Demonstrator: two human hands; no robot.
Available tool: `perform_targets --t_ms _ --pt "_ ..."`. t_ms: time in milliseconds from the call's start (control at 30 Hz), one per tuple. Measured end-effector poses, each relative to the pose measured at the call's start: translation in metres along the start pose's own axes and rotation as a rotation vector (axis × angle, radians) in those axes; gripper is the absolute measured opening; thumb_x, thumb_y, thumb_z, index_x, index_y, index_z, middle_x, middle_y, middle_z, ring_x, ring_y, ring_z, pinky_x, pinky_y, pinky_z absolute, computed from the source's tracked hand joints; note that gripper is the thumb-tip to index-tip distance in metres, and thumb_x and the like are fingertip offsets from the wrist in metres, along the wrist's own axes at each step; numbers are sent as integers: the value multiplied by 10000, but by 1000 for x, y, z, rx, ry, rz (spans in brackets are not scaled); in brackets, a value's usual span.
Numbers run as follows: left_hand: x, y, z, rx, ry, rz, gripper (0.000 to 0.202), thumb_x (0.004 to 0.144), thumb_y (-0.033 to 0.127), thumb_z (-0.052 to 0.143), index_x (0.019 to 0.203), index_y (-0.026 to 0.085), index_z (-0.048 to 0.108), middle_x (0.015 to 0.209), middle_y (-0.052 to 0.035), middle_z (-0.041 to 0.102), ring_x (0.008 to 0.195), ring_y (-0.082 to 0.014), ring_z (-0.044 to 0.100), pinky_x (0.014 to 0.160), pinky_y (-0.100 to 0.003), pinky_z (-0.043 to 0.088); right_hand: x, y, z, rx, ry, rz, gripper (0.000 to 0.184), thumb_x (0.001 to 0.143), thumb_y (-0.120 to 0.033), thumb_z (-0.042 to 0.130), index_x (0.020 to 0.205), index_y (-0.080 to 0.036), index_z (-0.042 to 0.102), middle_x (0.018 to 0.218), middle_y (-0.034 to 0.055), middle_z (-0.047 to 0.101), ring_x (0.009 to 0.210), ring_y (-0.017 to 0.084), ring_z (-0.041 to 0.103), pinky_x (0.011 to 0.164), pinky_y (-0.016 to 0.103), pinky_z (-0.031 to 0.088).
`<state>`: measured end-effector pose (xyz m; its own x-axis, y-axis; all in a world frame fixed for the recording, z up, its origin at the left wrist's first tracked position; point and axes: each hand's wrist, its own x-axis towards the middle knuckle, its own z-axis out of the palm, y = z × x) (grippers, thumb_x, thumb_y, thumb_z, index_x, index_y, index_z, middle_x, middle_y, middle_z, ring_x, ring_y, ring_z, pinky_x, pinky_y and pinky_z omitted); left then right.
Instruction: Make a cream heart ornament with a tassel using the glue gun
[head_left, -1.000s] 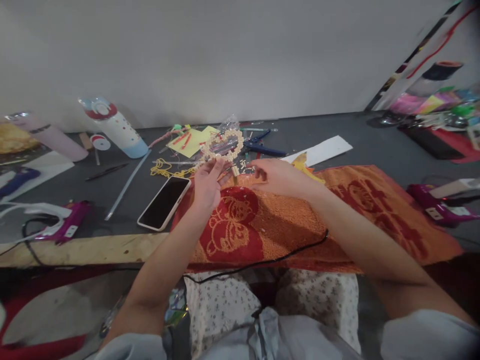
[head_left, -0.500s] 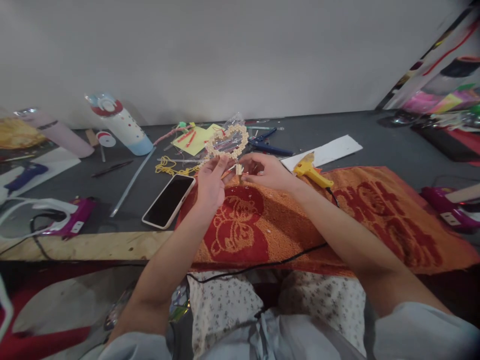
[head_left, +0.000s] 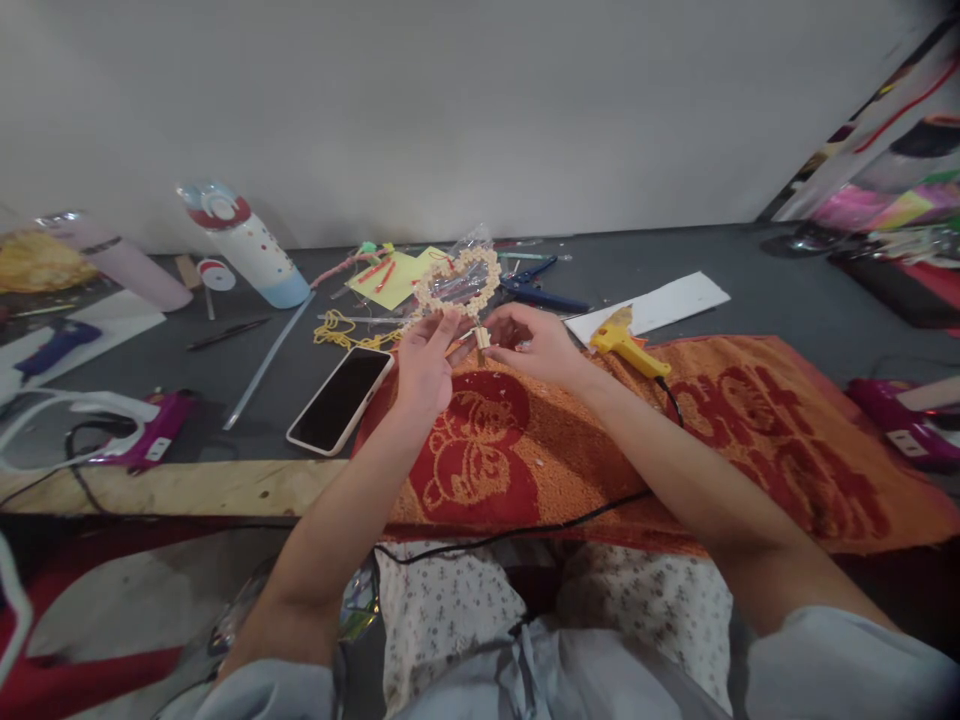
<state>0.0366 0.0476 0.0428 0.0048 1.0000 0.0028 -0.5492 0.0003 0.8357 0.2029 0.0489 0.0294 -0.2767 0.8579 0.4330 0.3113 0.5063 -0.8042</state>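
My left hand (head_left: 424,365) holds up a cream beaded heart (head_left: 459,280) by its lower edge, over the far end of an orange and red towel (head_left: 750,440). My right hand (head_left: 529,345) pinches a small cream stick piece (head_left: 482,338) at the bottom tip of the heart. A yellow glue gun (head_left: 626,343) lies on the towel just right of my right hand, its black cord running across the towel toward my lap. A phone (head_left: 339,400) lies face up just left of my left hand.
On the grey table (head_left: 787,300) lie blue pliers (head_left: 540,290), a white card (head_left: 652,305), yellow paper (head_left: 390,278), yellow cord (head_left: 341,332), a spotted bottle (head_left: 244,245), a pink bottle (head_left: 124,270) and purple glue guns (head_left: 146,440), (head_left: 907,420). A wooden strip (head_left: 172,488) edges the front.
My right hand moved left from the towel to the heart's tip and closed on the small stick piece. The yellow glue gun, hidden under that hand before, now lies in view.
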Motion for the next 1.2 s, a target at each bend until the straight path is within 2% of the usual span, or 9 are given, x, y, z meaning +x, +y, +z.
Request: perform_targets --t_ms 167,300,433,567,700,1000,1200 --pt "0 0 -1 23 -5 0 269 644 329 849 771 199 651 772 18 712 773 -119 698 751 -254 548 2 -3 2 18 4 18 288 738 -380 728 927 -198 609 787 9 643 696 132 583 648 284 480" --pt "-1 -1 0 48 -8 46 303 604 360 867 736 192 652 739 22 697 726 -105 679 712 -231 535 5 -9 4 109 44 117 311 685 -387 749 876 -180 617 757 13 645 672 128 581 653 295 486" --pt "-2 -2 2 75 2 101 305 592 342 874 718 183 646 725 24 686 718 -99 662 740 -241 531 8 -14 6 187 44 184 314 659 -407 750 826 -180 612 696 -10 605 619 103 526 610 281 455" --pt "-3 -3 3 64 1 146 349 553 367 888 715 181 642 732 27 685 708 -96 652 732 -240 527 11 -17 5 223 69 199 330 622 -395 776 808 -179 609 688 -12 596 614 98 513 598 278 440" --pt "-3 -3 3 52 14 153 390 515 391 899 714 182 637 719 32 673 692 -97 642 722 -248 530 11 -20 3 235 74 204 311 651 -394 747 810 -173 597 670 -14 577 593 95 499 583 282 431" --pt "0 -4 -2 76 10 130 312 613 347 860 740 192 621 729 41 656 713 -91 644 716 -238 500 10 -18 2 215 9 216 289 657 -392 726 780 -185 565 671 -21 545 600 95 481 581 276 422" --pt "0 -3 0 58 32 120 373 523 378 898 709 194 633 682 51 646 647 -66 606 640 -192 475 11 -21 1 211 3 231 252 664 -363 709 760 -184 561 681 -12 557 596 94 485 582 279 418"
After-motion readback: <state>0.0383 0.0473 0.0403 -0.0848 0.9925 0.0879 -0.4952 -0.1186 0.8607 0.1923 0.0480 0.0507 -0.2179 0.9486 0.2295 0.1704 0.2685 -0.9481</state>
